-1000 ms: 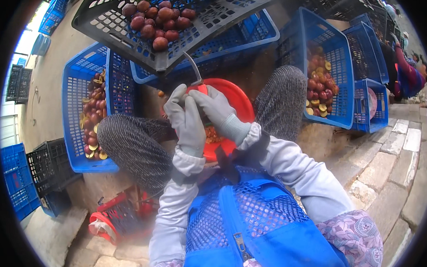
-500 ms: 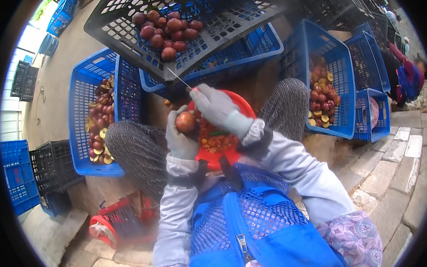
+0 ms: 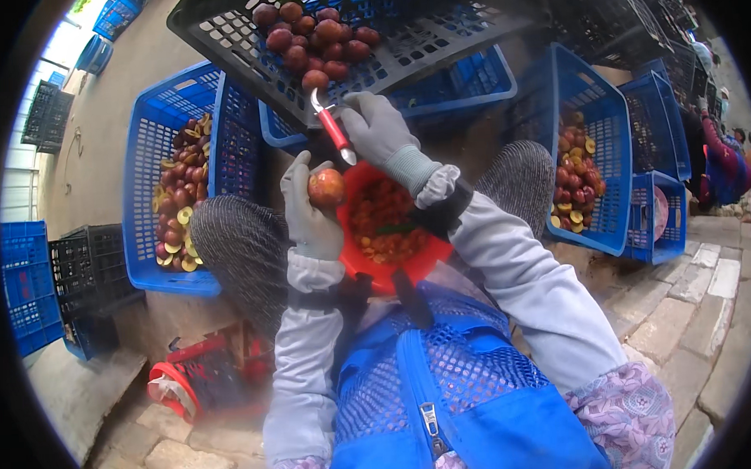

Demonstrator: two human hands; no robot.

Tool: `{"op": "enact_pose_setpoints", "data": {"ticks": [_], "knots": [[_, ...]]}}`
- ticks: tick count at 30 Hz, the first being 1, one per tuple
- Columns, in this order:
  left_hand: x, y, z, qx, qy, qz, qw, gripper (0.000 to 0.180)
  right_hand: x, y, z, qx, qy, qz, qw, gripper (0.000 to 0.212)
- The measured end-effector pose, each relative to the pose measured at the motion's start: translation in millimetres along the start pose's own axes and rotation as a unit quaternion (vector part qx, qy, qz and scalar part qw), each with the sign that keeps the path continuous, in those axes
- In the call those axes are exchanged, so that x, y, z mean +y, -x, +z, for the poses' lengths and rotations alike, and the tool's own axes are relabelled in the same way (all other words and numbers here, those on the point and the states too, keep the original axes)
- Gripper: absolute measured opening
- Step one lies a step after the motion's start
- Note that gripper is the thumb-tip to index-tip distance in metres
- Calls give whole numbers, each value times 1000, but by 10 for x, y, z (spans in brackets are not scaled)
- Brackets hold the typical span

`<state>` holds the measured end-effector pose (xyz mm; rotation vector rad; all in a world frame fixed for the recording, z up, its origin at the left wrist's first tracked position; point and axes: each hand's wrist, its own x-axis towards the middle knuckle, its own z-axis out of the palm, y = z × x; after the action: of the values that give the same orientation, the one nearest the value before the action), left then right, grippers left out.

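Observation:
A red plum (image 3: 326, 188) rests in the curled fingers of my left hand (image 3: 311, 216), which wears a grey glove. My right hand (image 3: 384, 135), gloved too, holds a red-handled knife (image 3: 332, 127) against its fingers. The knife's short curved blade points up toward the black crate, and a pale metal tip shows at its lower end. Between my knees, just below both hands, sits a red basin (image 3: 436, 183) with orange-red fruit scraps (image 3: 392, 246) and something green in it. Whole plums (image 3: 319, 42) lie piled in the black crate (image 3: 435, 38) ahead.
Blue crates of cut plums stand on the left (image 3: 136, 235) and right (image 3: 619, 218). Another blue crate (image 3: 503, 89) sits beneath the black one. A red bucket-like container (image 3: 182, 390) lies at lower left. Another person (image 3: 724, 160) is at far right.
My right hand has moved up, away from the basin, and the knife's red handle now shows. My left hand has shifted slightly upward with the plum. The view has shifted a little.

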<state>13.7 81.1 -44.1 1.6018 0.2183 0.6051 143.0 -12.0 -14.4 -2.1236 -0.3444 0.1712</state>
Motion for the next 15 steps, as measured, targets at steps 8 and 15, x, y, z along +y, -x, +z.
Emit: {"op": "enact_pose_setpoints", "data": {"ticks": [8, 15], "knots": [[-45, -55, 70, 14, 16, -41, 999, 31, -339, 499, -41, 74, -59, -144, 985, 26], [205, 97, 171, -5, 256, -229, 939, 27, -368, 732, -57, 79, 23, -156, 984, 27]]}}
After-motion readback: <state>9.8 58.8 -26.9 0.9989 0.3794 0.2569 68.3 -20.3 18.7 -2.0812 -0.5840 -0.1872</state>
